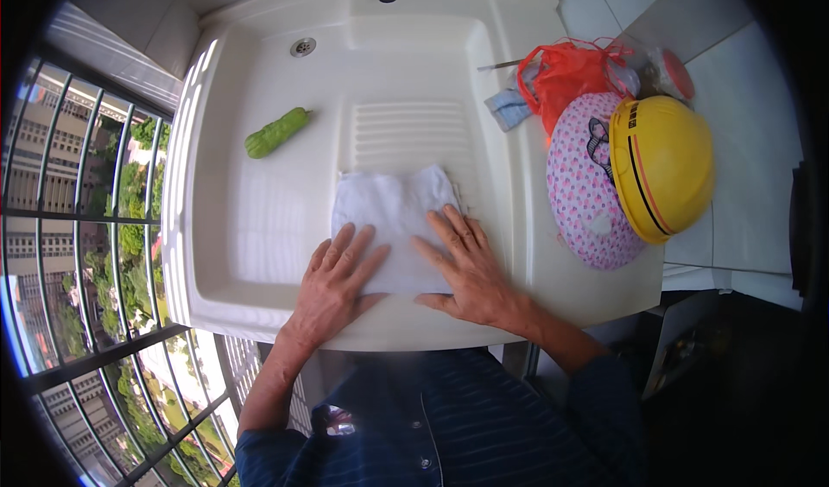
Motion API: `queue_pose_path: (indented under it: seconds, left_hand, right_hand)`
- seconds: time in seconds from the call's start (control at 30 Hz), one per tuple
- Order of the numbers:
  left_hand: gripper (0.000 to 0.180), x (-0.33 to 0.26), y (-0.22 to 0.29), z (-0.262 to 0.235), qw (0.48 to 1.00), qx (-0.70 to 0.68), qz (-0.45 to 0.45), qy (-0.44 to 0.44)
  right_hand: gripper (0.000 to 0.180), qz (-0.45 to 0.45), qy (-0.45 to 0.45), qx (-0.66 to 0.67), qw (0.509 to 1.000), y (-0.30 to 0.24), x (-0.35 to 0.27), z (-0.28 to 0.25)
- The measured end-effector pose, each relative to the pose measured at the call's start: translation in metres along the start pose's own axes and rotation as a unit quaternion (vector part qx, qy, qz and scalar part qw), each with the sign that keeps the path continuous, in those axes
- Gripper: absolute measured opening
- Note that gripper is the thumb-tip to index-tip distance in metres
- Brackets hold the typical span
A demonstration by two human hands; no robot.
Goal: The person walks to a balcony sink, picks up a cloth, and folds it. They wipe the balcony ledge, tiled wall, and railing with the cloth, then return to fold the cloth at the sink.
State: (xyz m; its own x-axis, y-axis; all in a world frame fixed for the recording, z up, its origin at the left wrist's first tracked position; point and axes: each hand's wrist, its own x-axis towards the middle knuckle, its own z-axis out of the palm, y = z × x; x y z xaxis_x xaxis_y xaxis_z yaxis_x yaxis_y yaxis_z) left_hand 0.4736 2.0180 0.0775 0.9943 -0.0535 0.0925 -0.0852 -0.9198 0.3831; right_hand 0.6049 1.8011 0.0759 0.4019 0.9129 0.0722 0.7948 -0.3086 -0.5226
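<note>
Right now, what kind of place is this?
Probably a laundry spot on a high balcony. Both hands, left hand and right hand, press a white cloth on the ribbed washboard of a sink, beside window bars overlooking buildings.

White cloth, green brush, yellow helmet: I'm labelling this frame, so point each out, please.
white cloth (393, 215): head view, bare upper middle.
green brush (276, 132): head view, middle of its body.
yellow helmet (669, 163): head view, top of the shell.

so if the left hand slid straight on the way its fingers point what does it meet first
The left hand already lies flat on the white cloth, pointing up and slightly right. Going on, it would stay on the cloth, then probably reach the ribbed washboard of the sink.
</note>
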Motion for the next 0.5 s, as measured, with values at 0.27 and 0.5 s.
queue_pose_path:
  seconds: [0.27,0.5]
  left_hand:
    - [0.07,0.05,-0.042,0.002,0.999,-0.036,0.011,-0.025]
    - [0.064,0.153,-0.089,0.012,0.998,0.054,0.001,-0.018]
  right_hand:
    - [0.068,0.043,0.063,-0.072,0.994,0.006,0.042,0.014]
    - [0.053,0.075,0.145,-0.143,0.976,0.088,0.124,0.017]
